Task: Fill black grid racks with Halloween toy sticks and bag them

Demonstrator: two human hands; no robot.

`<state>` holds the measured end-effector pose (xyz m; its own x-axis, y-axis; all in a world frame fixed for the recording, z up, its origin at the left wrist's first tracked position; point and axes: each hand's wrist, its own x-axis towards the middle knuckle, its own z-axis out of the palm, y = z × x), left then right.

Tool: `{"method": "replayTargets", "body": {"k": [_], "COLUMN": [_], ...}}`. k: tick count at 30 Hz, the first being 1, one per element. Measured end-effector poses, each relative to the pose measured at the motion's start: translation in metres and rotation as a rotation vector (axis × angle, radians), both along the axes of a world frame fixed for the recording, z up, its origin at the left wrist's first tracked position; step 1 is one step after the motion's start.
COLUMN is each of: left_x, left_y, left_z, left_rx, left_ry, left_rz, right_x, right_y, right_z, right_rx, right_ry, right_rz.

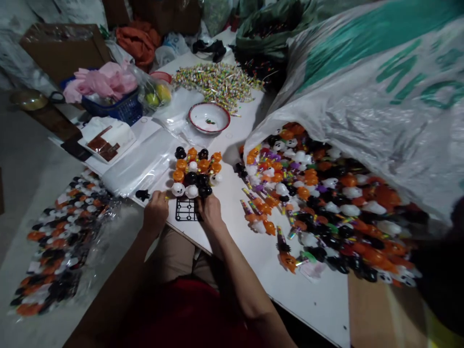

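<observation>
Left fingers [157, 198]: curled at the near edge of the table; a small black-topped piece [142, 195] lies just beside them, but whether they grip it cannot be told. Right fingers [210, 203]: bent over the right side of a black lattice frame [185, 210] and apparently touching it; how firmly they close is not shown.

The lattice frame lies near the table edge between the hands. Its near part is bare; at its far side stands a block of round-headed figures [192, 179] in black, orange and white. Whether their stems sit in the openings is hidden by the heads.

Assessment of handling: the frame looks thin, light and fairly stiff, and its slender bars could snap if twisted. Best hold is by the outer rim, at both sides. The figures appear to be light, hollow, smooth plastic; the round heads may roll or slip, so a hold low on the stem seems surer.

Beyond the block: clear plastic sleeves [135, 164] to the left, likely slick and limp, and a red-rimmed bowl [197, 126] ahead. To the right, loose figures [308, 193] spill from a large woven sack [348, 104] across the table [308, 309]
</observation>
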<state>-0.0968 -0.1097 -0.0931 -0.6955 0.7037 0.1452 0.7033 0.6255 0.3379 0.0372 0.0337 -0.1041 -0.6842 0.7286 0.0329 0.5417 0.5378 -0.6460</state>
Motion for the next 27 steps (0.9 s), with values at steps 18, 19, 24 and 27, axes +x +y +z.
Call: {"method": "replayTargets", "body": {"k": [18, 19, 24, 27], "left_x": [-0.010, -0.012, -0.017, -0.011], "left_y": [-0.045, -0.048, -0.056, -0.053], "left_z": [0.003, 0.001, 0.013, 0.018], "left_rx": [0.366, 0.264, -0.125, 0.014], "left_ry": [-0.126, -0.090, -0.053, -0.212], "left_rz": [0.089, 0.055, 0.069, 0.109], "right_x": [0.068, 0.062, 0.047, 0.057], "right_y": [0.105, 0.110, 0.128, 0.108], "right_z": [0.059, 0.058, 0.060, 0.062], "right_rx": [0.300, 0.302, 0.197, 0.050], "right_ry": [-0.464, -0.473, -0.468, -0.133], "right_rz": [-0.271, -0.286, -0.319, -0.285]}}
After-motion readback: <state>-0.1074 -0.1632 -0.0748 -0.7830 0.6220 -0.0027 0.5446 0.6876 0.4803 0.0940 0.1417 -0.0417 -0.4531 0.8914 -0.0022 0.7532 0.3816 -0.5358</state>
